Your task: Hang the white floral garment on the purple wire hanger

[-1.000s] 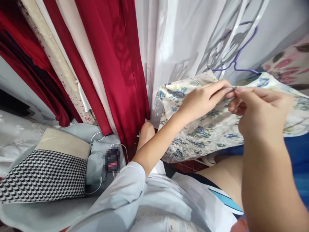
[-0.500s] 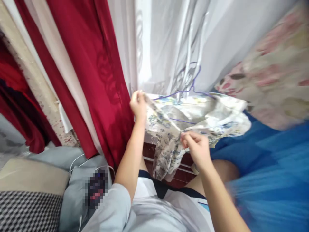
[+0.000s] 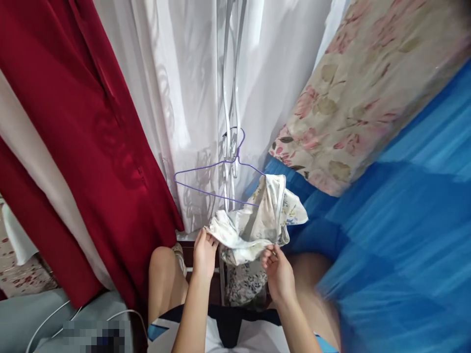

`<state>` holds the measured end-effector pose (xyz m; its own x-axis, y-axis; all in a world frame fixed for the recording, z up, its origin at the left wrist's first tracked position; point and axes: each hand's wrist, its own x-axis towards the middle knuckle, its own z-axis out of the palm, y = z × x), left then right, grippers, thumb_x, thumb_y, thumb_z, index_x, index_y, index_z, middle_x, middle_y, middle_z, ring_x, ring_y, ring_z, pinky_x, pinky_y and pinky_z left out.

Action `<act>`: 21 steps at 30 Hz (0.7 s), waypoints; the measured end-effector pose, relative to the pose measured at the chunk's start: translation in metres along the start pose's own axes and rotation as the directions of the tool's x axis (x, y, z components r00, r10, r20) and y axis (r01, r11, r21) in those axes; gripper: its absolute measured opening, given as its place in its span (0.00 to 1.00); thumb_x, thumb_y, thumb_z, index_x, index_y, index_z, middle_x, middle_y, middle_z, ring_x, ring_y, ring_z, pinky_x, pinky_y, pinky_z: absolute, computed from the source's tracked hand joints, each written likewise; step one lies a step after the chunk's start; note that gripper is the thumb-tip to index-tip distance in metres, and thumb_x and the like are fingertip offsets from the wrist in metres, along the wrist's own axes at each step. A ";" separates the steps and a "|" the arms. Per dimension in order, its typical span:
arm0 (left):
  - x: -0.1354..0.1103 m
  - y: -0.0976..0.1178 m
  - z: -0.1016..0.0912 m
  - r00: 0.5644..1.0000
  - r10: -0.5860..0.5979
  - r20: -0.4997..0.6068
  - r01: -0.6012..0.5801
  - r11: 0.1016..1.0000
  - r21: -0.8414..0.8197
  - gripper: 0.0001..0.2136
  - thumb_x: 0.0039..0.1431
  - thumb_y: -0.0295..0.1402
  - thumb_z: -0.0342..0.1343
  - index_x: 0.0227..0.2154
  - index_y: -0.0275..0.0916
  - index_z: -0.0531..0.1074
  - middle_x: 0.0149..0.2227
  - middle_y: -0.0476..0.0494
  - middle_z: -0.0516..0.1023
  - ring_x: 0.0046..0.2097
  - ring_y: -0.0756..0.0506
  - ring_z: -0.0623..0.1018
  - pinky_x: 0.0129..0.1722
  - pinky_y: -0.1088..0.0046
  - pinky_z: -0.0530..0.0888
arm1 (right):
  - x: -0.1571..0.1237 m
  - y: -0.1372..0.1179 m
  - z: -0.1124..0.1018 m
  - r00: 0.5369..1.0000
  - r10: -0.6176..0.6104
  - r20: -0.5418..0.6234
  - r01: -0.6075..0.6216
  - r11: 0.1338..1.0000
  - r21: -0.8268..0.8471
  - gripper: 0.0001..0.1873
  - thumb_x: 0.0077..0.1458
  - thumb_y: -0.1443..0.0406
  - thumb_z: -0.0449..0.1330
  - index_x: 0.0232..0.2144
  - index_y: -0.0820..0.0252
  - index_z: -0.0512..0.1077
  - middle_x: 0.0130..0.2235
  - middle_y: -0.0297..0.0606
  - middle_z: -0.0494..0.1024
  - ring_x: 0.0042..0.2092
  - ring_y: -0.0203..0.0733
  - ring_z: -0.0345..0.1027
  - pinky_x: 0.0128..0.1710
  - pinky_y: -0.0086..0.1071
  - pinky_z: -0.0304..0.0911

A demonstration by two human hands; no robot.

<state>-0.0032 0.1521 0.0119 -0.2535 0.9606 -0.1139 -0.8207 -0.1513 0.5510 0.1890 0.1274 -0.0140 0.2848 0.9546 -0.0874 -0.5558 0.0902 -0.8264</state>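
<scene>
A white floral garment (image 3: 257, 225) hangs half off a thin purple wire hanger (image 3: 217, 179), whose hook catches on a white metal grille behind a sheer curtain. My left hand (image 3: 204, 250) pinches the garment's lower left edge. Gripping its lower right hem is my right hand (image 3: 277, 269), fingers closed. The cloth droops between both hands above my bare knees.
A red curtain (image 3: 73, 147) hangs at the left, a white sheer curtain (image 3: 176, 88) in the middle. A floral sheet (image 3: 360, 93) and blue fabric (image 3: 405, 235) fill the right. White cables (image 3: 47, 318) lie on grey cloth at the bottom left.
The camera tilted up and right. Both hands dropped lower and drew the garment down, so the hanger's left half is now bare.
</scene>
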 end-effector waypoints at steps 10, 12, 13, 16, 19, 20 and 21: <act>-0.063 0.028 0.075 0.627 -0.027 0.779 -0.692 0.442 0.572 0.11 0.64 0.39 0.54 0.37 0.40 0.78 0.38 0.42 0.70 0.43 0.44 0.71 0.48 0.67 0.67 | -0.054 -0.053 0.031 0.773 0.115 0.625 0.270 0.831 -0.487 0.20 0.57 0.52 0.62 0.44 0.61 0.74 0.41 0.41 0.76 0.45 0.48 0.69 0.47 0.38 0.65; -0.058 0.030 0.073 0.580 -0.087 0.810 -0.724 0.400 0.562 0.13 0.65 0.41 0.52 0.43 0.41 0.76 0.44 0.40 0.69 0.49 0.42 0.69 0.54 0.64 0.65 | -0.057 -0.065 0.022 0.777 0.211 0.593 0.173 0.835 -0.523 0.18 0.59 0.53 0.60 0.40 0.62 0.74 0.36 0.38 0.75 0.38 0.43 0.67 0.40 0.34 0.65; -0.056 0.028 0.071 0.532 -0.151 0.833 -0.735 0.406 0.543 0.15 0.66 0.42 0.50 0.46 0.41 0.75 0.47 0.39 0.69 0.52 0.41 0.68 0.57 0.62 0.63 | -0.057 -0.073 0.015 0.782 0.224 0.582 0.167 0.824 -0.541 0.17 0.59 0.53 0.60 0.39 0.62 0.74 0.34 0.37 0.74 0.36 0.41 0.66 0.37 0.32 0.65; -0.057 0.014 0.062 0.316 -0.400 0.860 -0.751 0.448 0.485 0.15 0.66 0.42 0.49 0.49 0.40 0.71 0.52 0.37 0.70 0.58 0.39 0.65 0.60 0.60 0.60 | -0.056 -0.107 -0.003 0.772 0.245 0.587 0.235 0.748 -0.621 0.15 0.56 0.54 0.63 0.37 0.60 0.76 0.33 0.36 0.74 0.35 0.41 0.66 0.35 0.31 0.64; -0.065 -0.008 0.051 0.207 -0.570 0.795 -0.803 0.365 0.471 0.10 0.62 0.38 0.56 0.42 0.41 0.74 0.49 0.41 0.73 0.57 0.40 0.66 0.60 0.60 0.59 | -0.052 -0.149 -0.014 0.719 0.301 0.627 0.330 0.646 -0.689 0.13 0.53 0.55 0.65 0.33 0.59 0.78 0.33 0.38 0.76 0.35 0.43 0.67 0.35 0.31 0.65; -0.067 -0.014 0.048 0.210 -0.598 0.773 -0.819 0.324 0.473 0.08 0.60 0.39 0.57 0.39 0.41 0.74 0.48 0.42 0.74 0.55 0.41 0.68 0.59 0.60 0.58 | -0.049 -0.162 -0.016 0.708 0.306 0.636 0.360 0.618 -0.699 0.13 0.53 0.55 0.65 0.32 0.59 0.78 0.32 0.38 0.75 0.34 0.43 0.67 0.34 0.31 0.65; -0.068 -0.017 0.046 0.226 -0.614 0.756 -0.832 0.283 0.478 0.08 0.60 0.40 0.58 0.36 0.41 0.75 0.47 0.44 0.74 0.53 0.41 0.69 0.58 0.61 0.58 | -0.044 -0.174 -0.018 0.705 0.301 0.642 0.383 0.600 -0.702 0.13 0.53 0.56 0.65 0.31 0.60 0.77 0.30 0.37 0.74 0.33 0.42 0.66 0.33 0.30 0.64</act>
<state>0.0519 0.1001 0.0481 0.8339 0.4862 0.2613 0.2234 -0.7303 0.6456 0.2876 0.0646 0.1240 -0.4676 0.8827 0.0472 0.3238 0.2207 -0.9200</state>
